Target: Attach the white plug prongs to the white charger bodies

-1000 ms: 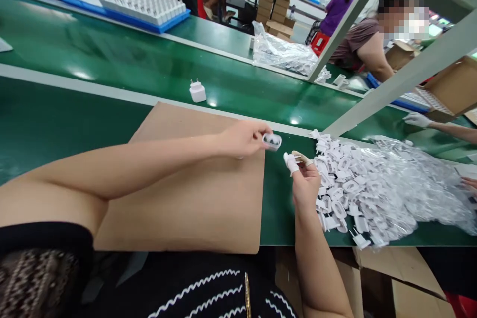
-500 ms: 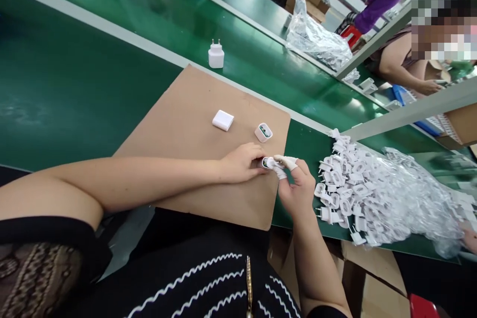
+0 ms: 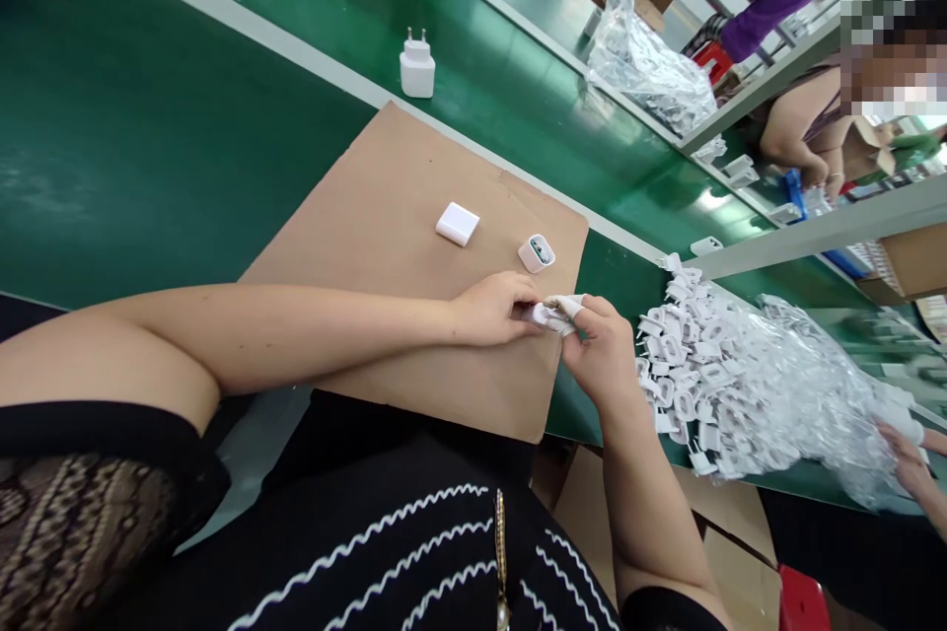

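Observation:
My left hand (image 3: 494,308) and my right hand (image 3: 603,355) meet over the near right part of a brown cardboard sheet (image 3: 385,246). Both pinch one small white charger part (image 3: 544,315) between them; white finger cots cover my right fingertips. On the cardboard beyond my hands lie a flat white cover (image 3: 457,224) and an open white charger shell (image 3: 537,253) with a green board inside. A heap of white plug pieces (image 3: 692,365) lies right of my right hand on clear plastic.
A finished white charger (image 3: 416,71) stands pins up on the green conveyor belt (image 3: 222,89). A clear bag of parts (image 3: 647,69) lies further back. Another person sits at the far right, and someone's hand (image 3: 907,449) reaches into the plastic. Cardboard boxes stand below the table edge.
My hands came together from apart and now press the part held between them. The view tilted down, bringing the cover and open shell on the cardboard into sight.

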The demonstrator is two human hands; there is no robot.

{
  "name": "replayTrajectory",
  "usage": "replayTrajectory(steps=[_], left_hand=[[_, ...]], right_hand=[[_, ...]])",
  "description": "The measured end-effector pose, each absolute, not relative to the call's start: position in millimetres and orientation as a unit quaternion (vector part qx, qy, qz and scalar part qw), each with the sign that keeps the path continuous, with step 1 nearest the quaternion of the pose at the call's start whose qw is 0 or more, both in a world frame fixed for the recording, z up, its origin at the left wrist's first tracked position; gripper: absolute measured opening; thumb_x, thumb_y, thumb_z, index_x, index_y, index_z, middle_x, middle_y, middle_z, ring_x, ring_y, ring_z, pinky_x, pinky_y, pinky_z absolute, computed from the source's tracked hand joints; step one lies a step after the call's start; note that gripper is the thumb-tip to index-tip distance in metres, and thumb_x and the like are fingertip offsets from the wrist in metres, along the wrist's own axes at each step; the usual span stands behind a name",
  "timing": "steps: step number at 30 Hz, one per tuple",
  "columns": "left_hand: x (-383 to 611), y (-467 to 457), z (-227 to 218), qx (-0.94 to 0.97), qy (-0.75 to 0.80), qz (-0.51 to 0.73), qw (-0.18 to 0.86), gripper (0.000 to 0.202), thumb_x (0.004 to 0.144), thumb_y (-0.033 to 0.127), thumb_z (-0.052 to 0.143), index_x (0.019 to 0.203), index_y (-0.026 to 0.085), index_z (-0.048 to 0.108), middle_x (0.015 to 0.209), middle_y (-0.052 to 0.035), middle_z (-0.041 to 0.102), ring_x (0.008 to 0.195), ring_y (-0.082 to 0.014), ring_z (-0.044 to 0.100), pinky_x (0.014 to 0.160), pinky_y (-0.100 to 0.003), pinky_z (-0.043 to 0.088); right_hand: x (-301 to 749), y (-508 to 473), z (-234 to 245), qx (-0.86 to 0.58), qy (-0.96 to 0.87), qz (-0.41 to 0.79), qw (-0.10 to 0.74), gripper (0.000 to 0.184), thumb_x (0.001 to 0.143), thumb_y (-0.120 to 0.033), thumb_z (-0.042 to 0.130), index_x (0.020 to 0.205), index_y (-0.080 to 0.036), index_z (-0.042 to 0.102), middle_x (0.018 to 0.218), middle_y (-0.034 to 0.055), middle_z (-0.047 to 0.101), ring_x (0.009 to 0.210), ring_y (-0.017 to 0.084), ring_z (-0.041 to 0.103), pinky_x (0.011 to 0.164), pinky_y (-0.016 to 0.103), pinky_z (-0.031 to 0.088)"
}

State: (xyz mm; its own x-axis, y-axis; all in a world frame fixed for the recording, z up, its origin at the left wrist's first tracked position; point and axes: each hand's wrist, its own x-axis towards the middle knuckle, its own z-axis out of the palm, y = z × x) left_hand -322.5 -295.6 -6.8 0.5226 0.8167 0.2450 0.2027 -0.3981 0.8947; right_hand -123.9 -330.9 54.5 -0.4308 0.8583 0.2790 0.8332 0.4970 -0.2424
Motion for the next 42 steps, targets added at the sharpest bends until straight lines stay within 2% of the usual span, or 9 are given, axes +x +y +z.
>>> replayTrajectory(steps=[6, 13, 15, 18, 24, 28, 33, 38, 42], left_hand=[[-319.8, -293.2, -5.9, 0.755, 0.356, 0.346, 0.428, 0.018, 0.082, 0.034, 0.077, 0.09, 0.018, 0.074, 0.09, -0.0055, 0.07, 0.084, -0.0218, 0.065, 0.076, -0.034, 0.052], [-331.4, -297.5, 26.3, 0.771, 0.316, 0.325, 0.448, 0.023, 0.081, 0.037, 0.076, 0.096, 0.02, 0.076, 0.093, -0.0045, 0.075, 0.084, -0.0211, 0.069, 0.078, -0.032, 0.054], [-337.2, -283.1, 42.3, 0.777, 0.306, 0.35, 0.425, 0.028, 0.08, 0.039, 0.077, 0.102, 0.021, 0.076, 0.098, -0.0048, 0.076, 0.089, -0.021, 0.069, 0.081, -0.032, 0.054], [-339.2, -232.0, 59.6, 0.749, 0.382, 0.375, 0.389, 0.035, 0.078, 0.041, 0.078, 0.107, 0.022, 0.074, 0.103, -0.0044, 0.076, 0.089, -0.0202, 0.067, 0.081, -0.032, 0.053], [-334.5, -96.0, 54.1, 0.699, 0.576, 0.329, 0.265, 0.037, 0.078, 0.03, 0.078, 0.11, 0.016, 0.066, 0.106, -0.0026, 0.072, 0.093, -0.0168, 0.057, 0.087, -0.03, 0.044], [-338.7, -55.2, 43.5, 0.696, 0.633, 0.246, 0.231, 0.039, 0.082, 0.023, 0.073, 0.117, 0.011, 0.063, 0.117, -0.0072, 0.069, 0.099, -0.0165, 0.053, 0.092, -0.031, 0.041], [-345.0, -72.1, 50.6, 0.68, 0.671, 0.255, 0.151, 0.072, 0.071, 0.023, 0.076, 0.138, 0.009, 0.054, 0.149, -0.0195, 0.051, 0.136, -0.037, 0.04, 0.112, -0.044, 0.034], [-356.4, -145.4, 65.8, 0.864, 0.408, 0.222, 0.195, 0.073, 0.073, 0.029, 0.069, 0.144, 0.025, 0.056, 0.152, -0.0074, 0.053, 0.141, -0.0334, 0.042, 0.117, -0.043, 0.037], [-350.8, -203.0, 53.9, 0.902, 0.332, 0.104, 0.257, 0.08, 0.073, 0.039, 0.076, 0.148, 0.026, 0.05, 0.154, -0.0106, 0.053, 0.143, -0.0359, 0.041, 0.115, -0.044, 0.039]], right_hand=[[-129.2, -335.6, 43.6, -0.554, -0.792, 0.084, 0.241, 0.04, 0.082, -0.012, 0.055, 0.11, -0.026, 0.08, 0.094, 0.0052, 0.074, 0.092, 0.023, 0.068, 0.083, 0.034, 0.055], [-93.0, -347.7, 31.1, -0.591, -0.633, 0.204, 0.456, 0.062, 0.085, -0.035, 0.072, 0.145, -0.03, 0.058, 0.14, 0.0084, 0.066, 0.115, 0.025, 0.068, 0.108, 0.045, 0.049], [-62.2, -342.6, 30.8, -0.655, -0.621, 0.087, 0.421, 0.045, 0.091, -0.036, 0.063, 0.134, -0.024, 0.067, 0.136, 0.0119, 0.068, 0.119, 0.028, 0.065, 0.111, 0.05, 0.045], [-24.6, -329.4, 31.2, -0.759, -0.605, -0.049, 0.238, 0.042, 0.091, -0.024, 0.052, 0.128, -0.016, 0.071, 0.13, 0.0177, 0.069, 0.128, 0.034, 0.056, 0.113, 0.054, 0.039], [-10.9, -286.8, 32.8, -0.837, -0.539, -0.1, 0.001, 0.047, 0.094, -0.022, 0.047, 0.136, -0.01, 0.063, 0.145, 0.0228, 0.058, 0.145, 0.04, 0.039, 0.119, 0.066, 0.021], [-3.1, -245.8, 39.8, -0.827, -0.557, -0.07, -0.022, 0.049, 0.1, -0.027, 0.04, 0.143, -0.011, 0.058, 0.156, 0.0223, 0.049, 0.151, 0.038, 0.033, 0.121, 0.064, 0.019], [16.1, -193.6, 48.1, -0.813, -0.578, -0.069, -0.001, 0.057, 0.099, -0.018, 0.038, 0.156, -0.015, 0.045, 0.16, 0.0205, 0.044, 0.148, 0.034, 0.038, 0.122, 0.059, 0.019], [25.4, -168.5, 49.3, -0.818, -0.574, -0.016, 0.033, 0.048, 0.089, -0.016, 0.057, 0.136, -0.01, 0.065, 0.134, 0.0268, 0.064, 0.135, 0.04, 0.05, 0.115, 0.06, 0.027], [16.4, -174.2, 54.2, -0.802, -0.589, 0.035, 0.096, 0.042, 0.082, -0.01, 0.062, 0.122, -0.008, 0.073, 0.128, 0.0271, 0.066, 0.127, 0.04, 0.058, 0.112, 0.056, 0.034]])
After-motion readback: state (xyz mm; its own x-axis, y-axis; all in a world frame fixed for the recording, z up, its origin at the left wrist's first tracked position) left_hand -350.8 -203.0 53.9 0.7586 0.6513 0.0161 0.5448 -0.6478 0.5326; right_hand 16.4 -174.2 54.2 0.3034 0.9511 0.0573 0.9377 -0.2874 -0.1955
